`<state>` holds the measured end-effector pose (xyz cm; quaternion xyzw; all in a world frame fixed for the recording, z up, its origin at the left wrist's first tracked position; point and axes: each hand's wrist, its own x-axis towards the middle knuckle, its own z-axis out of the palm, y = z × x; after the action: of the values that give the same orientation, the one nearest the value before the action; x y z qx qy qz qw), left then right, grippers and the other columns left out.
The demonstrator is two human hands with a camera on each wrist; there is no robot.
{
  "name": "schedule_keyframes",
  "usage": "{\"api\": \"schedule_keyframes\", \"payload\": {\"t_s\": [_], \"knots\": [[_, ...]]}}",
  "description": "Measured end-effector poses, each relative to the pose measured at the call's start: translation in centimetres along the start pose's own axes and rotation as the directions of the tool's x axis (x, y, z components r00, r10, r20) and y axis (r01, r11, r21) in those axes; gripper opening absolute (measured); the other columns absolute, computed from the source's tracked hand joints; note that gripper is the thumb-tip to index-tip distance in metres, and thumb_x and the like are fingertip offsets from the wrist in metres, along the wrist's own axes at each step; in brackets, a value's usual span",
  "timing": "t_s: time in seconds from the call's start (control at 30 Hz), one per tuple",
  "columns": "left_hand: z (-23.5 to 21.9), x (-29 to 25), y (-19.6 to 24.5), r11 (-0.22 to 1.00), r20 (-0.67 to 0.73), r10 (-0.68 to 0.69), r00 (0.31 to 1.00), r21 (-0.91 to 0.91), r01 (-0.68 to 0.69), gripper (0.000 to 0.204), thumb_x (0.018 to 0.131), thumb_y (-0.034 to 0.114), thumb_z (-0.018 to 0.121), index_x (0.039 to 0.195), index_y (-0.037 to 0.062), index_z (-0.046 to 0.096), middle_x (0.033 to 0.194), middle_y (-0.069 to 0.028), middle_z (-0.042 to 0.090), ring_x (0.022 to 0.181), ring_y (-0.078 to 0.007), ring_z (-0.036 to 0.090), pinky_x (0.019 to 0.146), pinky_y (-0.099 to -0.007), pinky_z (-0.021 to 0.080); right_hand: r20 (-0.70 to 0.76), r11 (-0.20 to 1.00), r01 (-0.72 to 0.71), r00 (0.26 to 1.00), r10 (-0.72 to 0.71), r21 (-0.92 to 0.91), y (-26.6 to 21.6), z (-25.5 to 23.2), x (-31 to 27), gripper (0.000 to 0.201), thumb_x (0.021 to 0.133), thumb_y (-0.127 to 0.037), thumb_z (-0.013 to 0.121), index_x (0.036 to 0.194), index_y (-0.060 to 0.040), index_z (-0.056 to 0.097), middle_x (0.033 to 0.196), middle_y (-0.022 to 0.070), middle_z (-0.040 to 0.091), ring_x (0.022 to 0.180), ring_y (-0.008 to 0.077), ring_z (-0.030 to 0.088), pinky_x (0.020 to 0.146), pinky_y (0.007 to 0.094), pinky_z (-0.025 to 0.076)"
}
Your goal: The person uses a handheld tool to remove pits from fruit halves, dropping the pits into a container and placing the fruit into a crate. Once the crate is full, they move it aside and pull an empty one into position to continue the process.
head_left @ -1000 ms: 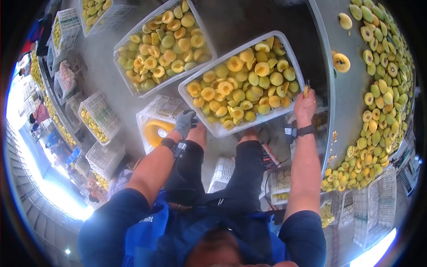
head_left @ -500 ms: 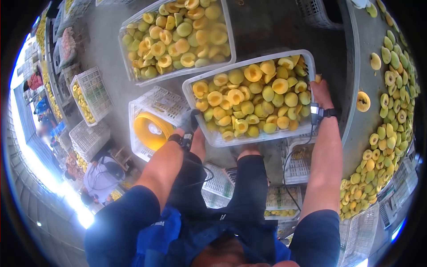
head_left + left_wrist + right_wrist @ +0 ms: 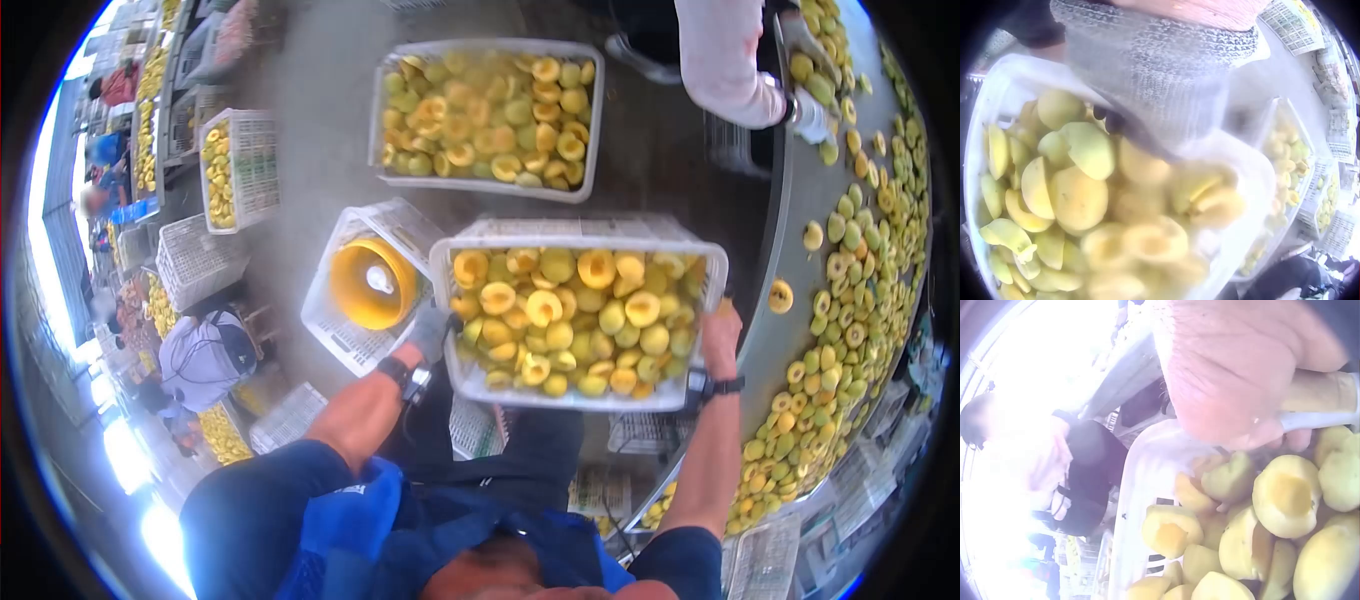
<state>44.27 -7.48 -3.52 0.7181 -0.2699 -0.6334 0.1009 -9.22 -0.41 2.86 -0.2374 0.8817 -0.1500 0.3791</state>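
Standing left of the held crate [image 3: 575,232], one white crate [image 3: 405,224] contains one yellow, round, hollow object [image 3: 350,288]. One gloved left hand [image 3: 430,335] has its fingers clamped on the held crate's left end. Beyond the held crate sits one second fruit crate [image 3: 480,187]. One bare right hand [image 3: 720,338] clamps the held crate's right end, with one metal table [image 3: 786,256] to its right.

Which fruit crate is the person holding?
The nearer white crate, gripped at opposite ends by the left hand and right hand; no hand touches the farther crate.
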Motion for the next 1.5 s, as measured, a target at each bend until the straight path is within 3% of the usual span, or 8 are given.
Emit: {"api": "schedule_keyframes", "payload": {"t_s": [0.1, 0.27, 0.33, 0.7, 1.07, 1.1, 1.17, 1.5], "knots": [[-0.4, -6.0, 6.8, 0.973, -0.026, -0.130, 0.991, -0.195, 0.123, 0.036, 0.076, 0.002, 0.066, 0.112, 0.0022, 0.065, 0.088, -0.0056, 0.067, 0.069, -0.0174, 0.064, 0.059, -0.0317, 0.054, 0.002, 0.969, -0.095, 0.995, 0.097, 0.228, -2.9, -2.2, -4.6, 0.019, 0.079, -0.008, 0.059, 0.094, 0.0024, 0.066, 0.080, 0.0103, 0.068, 0.074, 0.0199, 0.062, 0.066, 0.0358, 0.050], [-2.6, -11.0, 11.6, 0.994, -0.098, -0.040, 0.994, -0.105, 0.030, 0.037, 0.077, 0.000, 0.063, 0.113, 0.0000, 0.066, 0.088, -0.0054, 0.067, 0.070, -0.0155, 0.063, 0.060, -0.0306, 0.052, 0.022, 0.979, -0.162, 0.987, 0.160, 0.127, -7.1, -5.2, -10.5, 0.023, 0.081, -0.004, 0.059, 0.101, 0.0026, 0.067, 0.086, 0.0077, 0.068, 0.073, 0.0175, 0.062, 0.066, 0.0333, 0.050], [-3.7, -10.6, 13.5, 0.989, -0.097, -0.036, 0.995, -0.145, 0.022, 0.032, 0.078, 0.001, 0.064, 0.110, -0.0004, 0.067, 0.083, -0.0044, 0.064, 0.066, -0.0151, 0.060, 0.058, -0.0309, 0.049, -0.038, 0.929, -0.152, 0.984, 0.175, 0.339, -7.3, -5.0, -11.3, 0.021, 0.081, -0.005, 0.059, 0.099, 0.0022, 0.067, 0.085, 0.0061, 0.068, 0.071, 0.0170, 0.062, 0.064, 0.0320, 0.050], [-12.1, -5.1, 29.0, 0.951, -0.163, 0.290, 0.943, -0.058, -0.303, 0.021, 0.082, 0.004, 0.059, 0.100, 0.0008, 0.070, 0.079, -0.0013, 0.063, 0.060, -0.0122, 0.057, 0.053, -0.0280, 0.048, 0.047, 0.822, -0.104, 0.994, 0.094, 0.560, -20.6, -2.4, -8.9, 0.027, 0.080, -0.001, 0.059, 0.105, 0.0031, 0.067, 0.090, 0.0075, 0.069, 0.072, 0.0158, 0.061, 0.066, 0.0312, 0.049], [-16.9, 11.2, 40.3, 0.948, -0.084, 0.288, 0.954, -0.117, -0.297, 0.015, 0.082, 0.008, 0.061, 0.091, 0.0011, 0.071, 0.071, -0.0035, 0.063, 0.059, -0.0162, 0.059, 0.053, -0.0339, 0.049, 0.023, 0.921, -0.012, 1.000, 0.003, 0.389, -35.0, 2.7, 3.5, 0.026, 0.078, -0.008, 0.059, 0.100, 0.0032, 0.068, 0.088, 0.0117, 0.072, 0.078, 0.0233, 0.067, 0.072, 0.0379, 0.053], [-17.1, 15.1, 39.2, 0.948, -0.152, 0.318, 0.936, 0.040, -0.316, 0.016, 0.082, 0.010, 0.061, 0.092, 0.0019, 0.071, 0.071, -0.0051, 0.065, 0.060, -0.0174, 0.060, 0.055, -0.0351, 0.050, 0.030, 0.926, -0.021, 0.999, 0.011, 0.377, -35.2, 4.2, 5.0, 0.026, 0.078, -0.008, 0.059, 0.100, 0.0032, 0.068, 0.088, 0.0117, 0.072, 0.078, 0.0233, 0.067, 0.072, 0.0379, 0.053], [-15.6, 19.8, 38.7, 0.936, -0.191, 0.331, 0.924, 0.193, -0.295, 0.018, 0.082, 0.013, 0.061, 0.093, 0.0026, 0.071, 0.072, -0.0066, 0.066, 0.062, -0.0186, 0.062, 0.057, -0.0364, 0.051, -0.201, 0.957, 0.279, 0.945, -0.258, 0.082, -35.8, 7.5, 9.2, 0.027, 0.081, -0.011, 0.059, 0.102, 0.0031, 0.067, 0.089, 0.0150, 0.073, 0.082, 0.0284, 0.069, 0.076, 0.0415, 0.053], [-14.5, 15.9, 41.0, 0.822, -0.363, 0.445, 0.819, 0.528, -0.212, 0.028, 0.084, 0.017, 0.059, 0.105, 0.0021, 0.069, 0.090, -0.0207, 0.072, 0.083, -0.0341, 0.071, 0.076, -0.0435, 0.055, -0.353, 0.988, 0.120, 0.924, -0.149, -0.102, -36.5, 9.8, 10.4, 0.037, 0.086, -0.030, 0.069, 0.107, -0.0003, 0.063, 0.098, 0.0223, 0.072, 0.094, 0.0404, 0.069, 0.084, 0.0458, 0.053]]}}
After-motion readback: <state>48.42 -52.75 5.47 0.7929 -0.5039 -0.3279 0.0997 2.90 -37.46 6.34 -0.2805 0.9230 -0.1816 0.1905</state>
